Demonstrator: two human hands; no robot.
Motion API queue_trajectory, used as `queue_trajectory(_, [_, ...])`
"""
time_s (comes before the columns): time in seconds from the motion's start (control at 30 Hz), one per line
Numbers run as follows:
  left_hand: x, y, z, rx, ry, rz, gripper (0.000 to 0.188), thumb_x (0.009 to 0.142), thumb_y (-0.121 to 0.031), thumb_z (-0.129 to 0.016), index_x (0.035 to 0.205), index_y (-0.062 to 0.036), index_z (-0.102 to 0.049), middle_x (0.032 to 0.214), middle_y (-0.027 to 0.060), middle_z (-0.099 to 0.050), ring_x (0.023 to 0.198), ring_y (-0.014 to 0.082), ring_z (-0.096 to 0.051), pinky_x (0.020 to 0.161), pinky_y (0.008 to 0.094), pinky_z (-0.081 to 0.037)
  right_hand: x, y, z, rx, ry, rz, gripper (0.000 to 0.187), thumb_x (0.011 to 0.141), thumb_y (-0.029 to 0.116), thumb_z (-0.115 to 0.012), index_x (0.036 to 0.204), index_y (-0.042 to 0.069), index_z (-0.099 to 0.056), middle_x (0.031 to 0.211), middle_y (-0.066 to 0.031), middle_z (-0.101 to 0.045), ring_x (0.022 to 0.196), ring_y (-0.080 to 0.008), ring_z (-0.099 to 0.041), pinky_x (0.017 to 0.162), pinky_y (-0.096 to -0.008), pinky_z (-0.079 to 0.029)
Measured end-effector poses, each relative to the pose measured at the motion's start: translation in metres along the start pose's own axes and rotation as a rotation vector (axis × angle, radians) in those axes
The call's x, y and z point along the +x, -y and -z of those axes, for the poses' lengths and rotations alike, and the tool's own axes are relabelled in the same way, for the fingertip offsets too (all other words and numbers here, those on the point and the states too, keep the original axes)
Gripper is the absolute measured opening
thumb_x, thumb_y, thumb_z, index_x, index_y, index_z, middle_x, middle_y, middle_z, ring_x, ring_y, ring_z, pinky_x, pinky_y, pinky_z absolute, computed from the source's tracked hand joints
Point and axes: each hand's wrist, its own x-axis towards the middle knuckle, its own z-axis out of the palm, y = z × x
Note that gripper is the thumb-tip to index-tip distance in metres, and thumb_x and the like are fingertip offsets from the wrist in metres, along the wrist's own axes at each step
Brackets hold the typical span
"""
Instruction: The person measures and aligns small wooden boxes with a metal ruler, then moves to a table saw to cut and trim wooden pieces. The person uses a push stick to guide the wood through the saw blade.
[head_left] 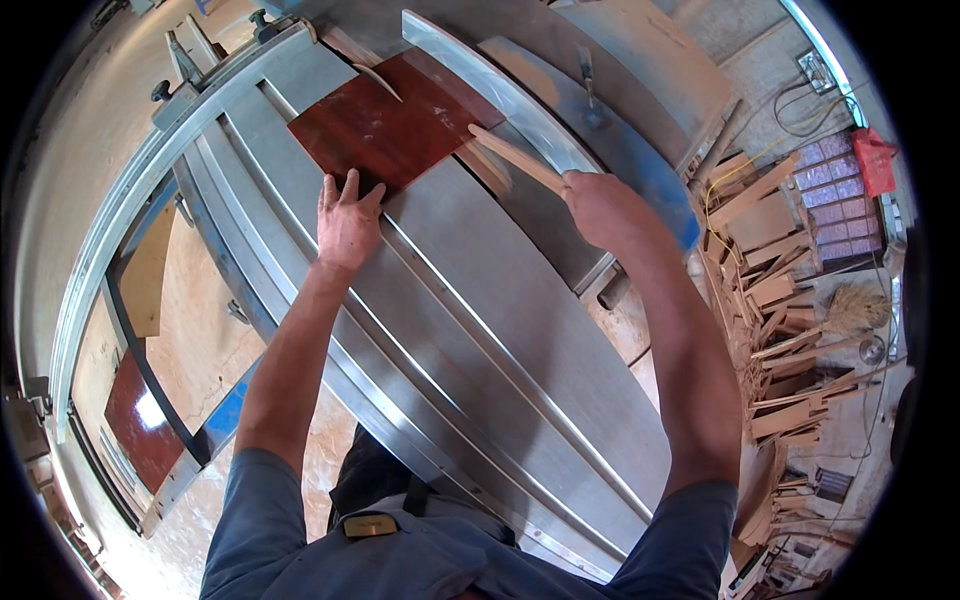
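A glossy red-brown board [395, 120] lies on the grey metal saw table [470, 260], at its far end. My left hand [348, 222] rests at the board's near edge, fingers spread and fingertips on it. In my right hand [600, 205] I grip a wooden stick [520, 160], fingers wrapped round its near end. Its far tip meets the board's right side. A straight metal fence [500, 85] runs along the right of the board. At the board's far left edge a thin curved piece [380, 82] sticks up; its lower part is hidden.
A sliding rail [90, 270] with clamp knobs curves along the left. Beneath it another red-brown panel [150, 415] lies low. Wood offcuts [775, 300] pile up on the right, by a broom head [858, 307] and a yellow cable [715, 190]. A red bag [874, 162] hangs beyond.
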Motion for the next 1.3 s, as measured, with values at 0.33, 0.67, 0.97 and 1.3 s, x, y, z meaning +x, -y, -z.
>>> queue_trajectory(0.33, [0.012, 0.015, -0.003, -0.01, -0.029, 0.003, 0.036, 0.083, -0.018, -0.065, 0.119, -0.0212, -0.066, 0.137, 0.0172, -0.05, 0.128, 0.05, -0.041, 0.109, 0.0525, -0.034, 0.017, 0.016, 0.007, -0.064, 0.021, -0.008, 0.029, 0.096, 0.02, -0.044, 0.114, 0.004, -0.061, 0.104, -0.0232, -0.066, 0.096, -0.0412, -0.062, 0.084, -0.0484, -0.05])
queue_trajectory(0.67, [0.022, 0.026, -0.005, -0.024, -0.055, -0.03, 0.035, 0.084, -0.013, -0.061, 0.118, -0.0183, -0.067, 0.137, 0.0159, -0.052, 0.133, 0.0373, -0.042, 0.11, 0.0463, -0.035, 0.032, 0.024, 0.006, -0.063, 0.03, -0.026, 0.028, 0.097, 0.018, -0.046, 0.113, 0.003, -0.064, 0.114, -0.0199, -0.064, 0.105, -0.0383, -0.062, 0.088, -0.0476, -0.051])
queue_trajectory(0.97, [0.034, 0.038, -0.008, -0.045, -0.042, -0.069, 0.038, 0.082, -0.008, -0.057, 0.118, -0.0154, -0.066, 0.135, 0.0113, -0.054, 0.129, 0.0368, -0.046, 0.108, 0.0408, -0.038, 0.034, 0.045, 0.017, -0.045, 0.027, -0.076, 0.028, 0.096, 0.019, -0.047, 0.111, 0.003, -0.064, 0.114, -0.0204, -0.064, 0.105, -0.0382, -0.062, 0.088, -0.0469, -0.05])
queue_trajectory(1.3, [0.047, 0.049, -0.009, 0.005, 0.028, -0.032, 0.036, 0.089, -0.01, -0.055, 0.123, -0.0191, -0.065, 0.138, 0.0126, -0.052, 0.131, 0.0368, -0.044, 0.11, 0.0395, -0.037, 0.052, 0.048, 0.013, -0.056, 0.028, -0.059, 0.034, 0.098, 0.022, -0.043, 0.123, 0.005, -0.06, 0.119, -0.0205, -0.062, 0.11, -0.0388, -0.058, 0.092, -0.0468, -0.048])
